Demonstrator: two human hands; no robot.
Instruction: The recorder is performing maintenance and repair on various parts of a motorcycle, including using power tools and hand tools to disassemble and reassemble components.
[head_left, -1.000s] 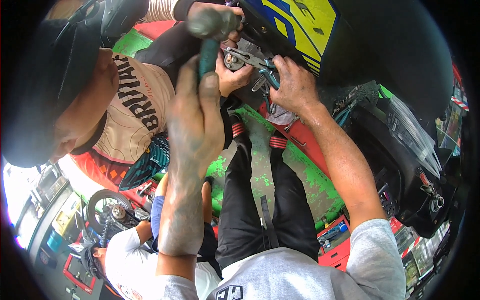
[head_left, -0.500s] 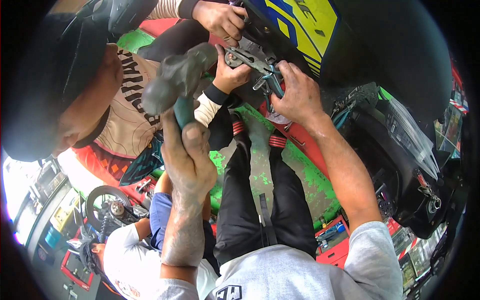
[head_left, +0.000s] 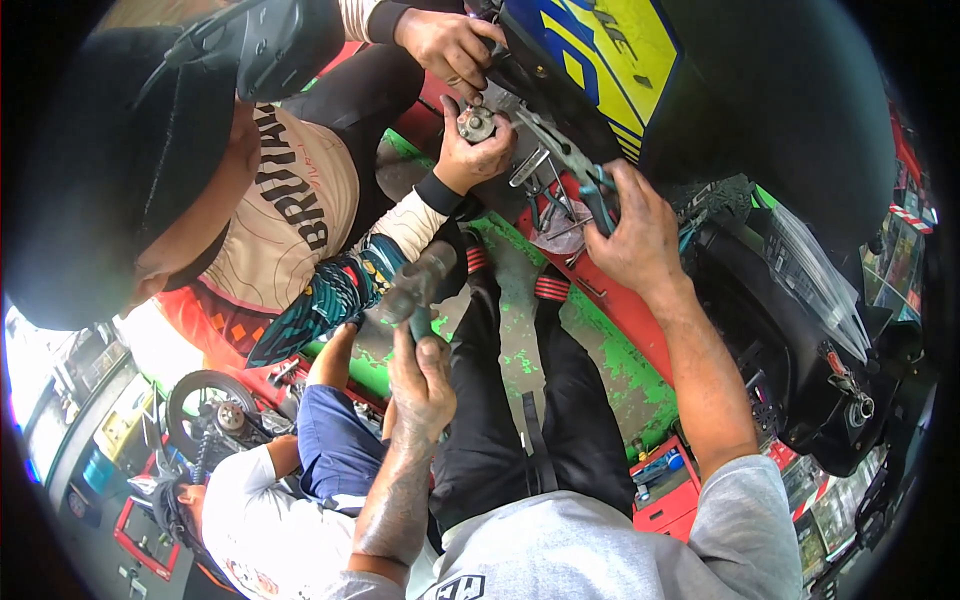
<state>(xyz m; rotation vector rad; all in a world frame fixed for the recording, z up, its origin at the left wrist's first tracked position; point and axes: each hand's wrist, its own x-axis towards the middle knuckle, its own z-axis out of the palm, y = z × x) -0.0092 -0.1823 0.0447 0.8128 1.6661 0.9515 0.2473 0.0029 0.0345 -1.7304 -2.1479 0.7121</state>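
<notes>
My left hand (head_left: 422, 385) is wrapped round the teal handle of a hammer (head_left: 408, 295); its dark, rounded head points up and away, above my legs. In my right hand (head_left: 642, 225) is a pair of long-nose pliers (head_left: 562, 150) with teal and dark grips. Their jaws point up and left and look slightly apart, with nothing seen between them. Just left of the jaw tips, a co-worker's hand (head_left: 465, 165) holds a small round metal part (head_left: 476, 124) with a raised centre. The co-worker's other hand (head_left: 445, 45) is just above it, by the motorcycle's dark bodywork.
Motorcycle bodywork with a yellow and blue panel (head_left: 625, 65) fills the upper right. More hand tools (head_left: 553, 205) lie on a red surface below the pliers. A black seat (head_left: 770, 290) stands at the right. Another person in a white shirt (head_left: 270, 515) is at lower left.
My left hand has lowered the hammer toward my body. My right hand has drawn the pliers right and off the metal part, which now faces up in the co-worker's hand.
</notes>
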